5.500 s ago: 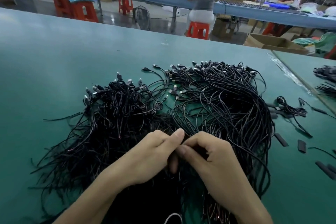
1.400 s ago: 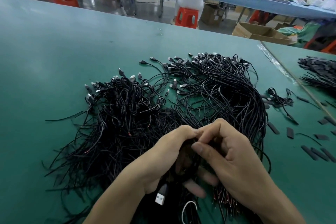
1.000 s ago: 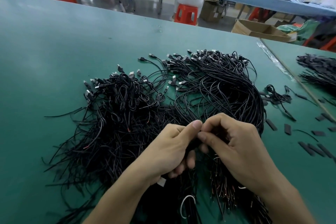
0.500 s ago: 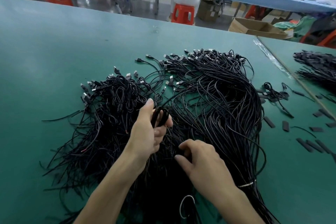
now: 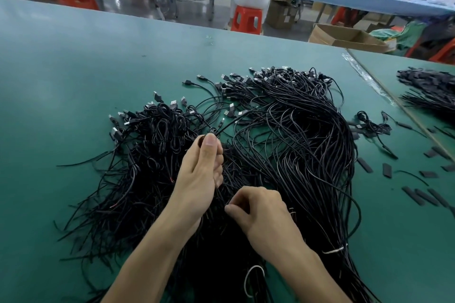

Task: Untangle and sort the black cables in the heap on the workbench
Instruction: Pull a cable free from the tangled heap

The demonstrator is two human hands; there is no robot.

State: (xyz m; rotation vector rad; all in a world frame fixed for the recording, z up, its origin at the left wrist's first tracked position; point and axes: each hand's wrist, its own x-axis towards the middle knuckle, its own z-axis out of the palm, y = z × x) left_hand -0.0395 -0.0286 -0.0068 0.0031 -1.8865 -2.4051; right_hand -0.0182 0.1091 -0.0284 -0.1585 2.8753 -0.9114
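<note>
fingers (image 5: 209,152) of my left hand (image 5: 197,179) pinch one cable (image 5: 225,127) at frame centre, to draw it clear; right hand (image 5: 263,214) fingers curl on heap (image 5: 307,142), lower centre, as anchor.

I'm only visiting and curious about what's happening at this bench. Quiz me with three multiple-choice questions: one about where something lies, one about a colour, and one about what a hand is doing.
1. Where do the short black strips lie, relative to the cable heap?
A. To its right
B. To its left
C. Behind it

2. What colour is the workbench top?
A. Red
B. White
C. Teal green

3. What is the left hand doing?
A. Resting flat on bare bench
B. Pinching a black cable
C. Holding scissors

Answers:
1 A: the strips are scattered on the bench at the heap's right side.
2 C: a bare teal green surface surrounds the heap.
3 B: its thumb and fingertips close on a cable over the heap.
</note>
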